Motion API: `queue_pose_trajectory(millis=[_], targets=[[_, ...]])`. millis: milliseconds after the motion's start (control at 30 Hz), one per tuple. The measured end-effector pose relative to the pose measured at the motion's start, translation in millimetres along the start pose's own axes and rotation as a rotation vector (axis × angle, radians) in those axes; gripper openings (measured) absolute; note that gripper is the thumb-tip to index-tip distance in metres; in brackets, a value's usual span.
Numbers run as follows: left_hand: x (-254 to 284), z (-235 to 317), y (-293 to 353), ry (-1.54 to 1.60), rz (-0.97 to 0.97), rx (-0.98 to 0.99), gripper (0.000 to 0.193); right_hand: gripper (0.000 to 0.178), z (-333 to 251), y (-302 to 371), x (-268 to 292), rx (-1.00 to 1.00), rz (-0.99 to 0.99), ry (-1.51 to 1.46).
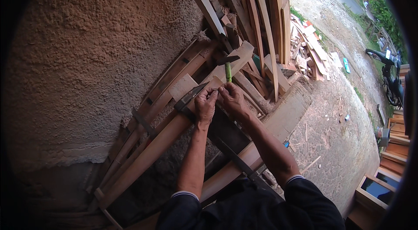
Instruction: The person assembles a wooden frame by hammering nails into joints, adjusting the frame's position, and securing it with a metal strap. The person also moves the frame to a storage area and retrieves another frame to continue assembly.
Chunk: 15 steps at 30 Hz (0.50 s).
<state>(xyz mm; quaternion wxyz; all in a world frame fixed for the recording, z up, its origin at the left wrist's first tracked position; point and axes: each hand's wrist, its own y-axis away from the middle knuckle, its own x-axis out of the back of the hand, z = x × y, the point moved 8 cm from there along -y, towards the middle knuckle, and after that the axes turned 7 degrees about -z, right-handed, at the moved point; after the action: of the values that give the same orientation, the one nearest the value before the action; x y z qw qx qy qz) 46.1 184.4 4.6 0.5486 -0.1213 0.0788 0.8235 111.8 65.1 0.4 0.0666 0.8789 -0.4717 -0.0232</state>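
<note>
My left hand (pixel 205 107) and my right hand (pixel 235 100) meet fingertip to fingertip over a wooden frame. The fingers of both are closed in a pinch, and whatever lies between them is too small to make out. Just beyond my right hand is a hammer (pixel 228 72) with a green handle and dark head. Its lower handle disappears at that hand, so I cannot tell whether it is gripped or lying on the wood. Beside my left hand a dark metal clamp (pixel 190 96) sits on a curved wooden rail (pixel 148 164). A long dark bar (pixel 239 160) crosses below my hands.
A rough brown wall (pixel 96 51) rises at the left. Long curved wood strips (pixel 261 16) lean at the back. A wide board (pixel 287 110) juts out right of my forearm. Beyond are a scrap wood pile (pixel 307 49), a motorcycle (pixel 389 75) and wooden frames (pixel 376 186).
</note>
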Motion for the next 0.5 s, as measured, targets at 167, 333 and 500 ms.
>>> queue_pose_trajectory(millis=[167, 333, 500], targets=[[2.2, 2.8, -2.5, -0.2, 0.008, -0.048, 0.011, 0.022, 4.6, -3.8, 2.2, -0.042, -0.019, 0.012], [7.1, 7.5, -8.6, -0.385, 0.036, -0.057, 0.013, 0.025, 7.3, -7.5, 3.6, -0.056, -0.027, -0.065], [0.3, 31.3, -6.9, -0.971, 0.027, -0.286, 0.009, 0.037, -8.6, 27.3, 29.3, -0.012, 0.053, 0.026]])
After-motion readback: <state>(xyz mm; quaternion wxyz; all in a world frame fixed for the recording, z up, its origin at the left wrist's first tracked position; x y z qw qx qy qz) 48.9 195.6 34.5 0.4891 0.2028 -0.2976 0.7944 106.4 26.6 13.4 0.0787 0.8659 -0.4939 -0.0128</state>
